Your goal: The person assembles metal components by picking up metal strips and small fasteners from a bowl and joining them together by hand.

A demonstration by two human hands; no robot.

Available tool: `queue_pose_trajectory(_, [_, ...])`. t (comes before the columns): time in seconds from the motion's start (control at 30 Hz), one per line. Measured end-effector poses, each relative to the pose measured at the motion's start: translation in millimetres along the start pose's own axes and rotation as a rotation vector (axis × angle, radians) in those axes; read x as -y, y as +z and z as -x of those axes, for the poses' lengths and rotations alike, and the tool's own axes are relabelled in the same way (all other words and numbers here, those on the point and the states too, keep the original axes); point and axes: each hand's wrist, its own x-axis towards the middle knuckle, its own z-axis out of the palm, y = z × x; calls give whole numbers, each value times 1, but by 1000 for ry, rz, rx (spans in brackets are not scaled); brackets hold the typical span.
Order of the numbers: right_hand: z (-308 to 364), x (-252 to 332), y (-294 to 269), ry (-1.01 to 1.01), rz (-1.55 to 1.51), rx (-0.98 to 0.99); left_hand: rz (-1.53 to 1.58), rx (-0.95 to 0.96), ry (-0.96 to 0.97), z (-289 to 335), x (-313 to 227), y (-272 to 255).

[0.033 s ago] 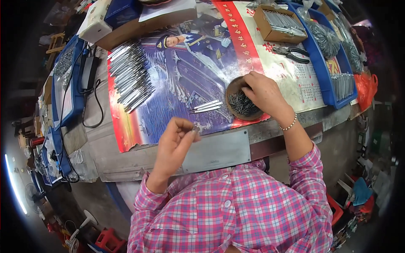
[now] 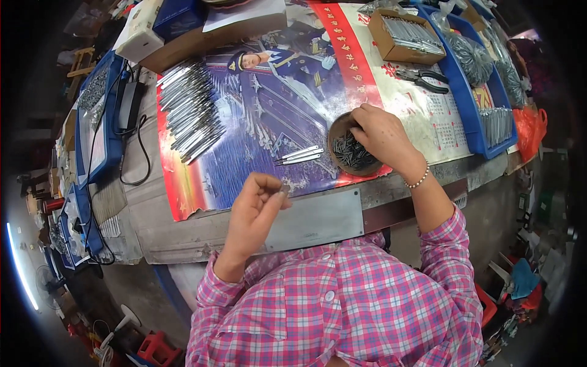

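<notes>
My left hand [image 2: 257, 211] is raised above the table's near edge, thumb and fingertips pinched together. Whatever they pinch is too small to make out. At the right, my right hand [image 2: 383, 133] bends over the rim of a round brown bowl [image 2: 334, 129], fingers closed and reaching inside. Small dark metal pins [image 2: 350, 150] lie in this bowl; any piece between the right fingertips is hidden. Between the two hands, several slim silver metal rods with dark thin tips [image 2: 299, 155] rest on the poster. A large row of similar silver rods [image 2: 191, 113] is spread at the left.
A printed poster [image 2: 244, 165] covers the table. Black-handled pliers [image 2: 422, 78] and a cardboard box of metal rods [image 2: 408, 37] sit at the right, beside a blue tray [image 2: 468, 92]. A metal plate [image 2: 318, 219] lines the near edge. Cables [image 2: 145, 150] run at the left.
</notes>
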Motion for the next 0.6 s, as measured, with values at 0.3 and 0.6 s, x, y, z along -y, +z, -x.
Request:
queue_pose_trajectory(0.3, [-20,-1,0,-48,141,301,-24,-24,-9,11,11,7])
queue_pose_trajectory(0.6, [-9,-2,-16,-51,10,209,-37,4,17,2,11,19])
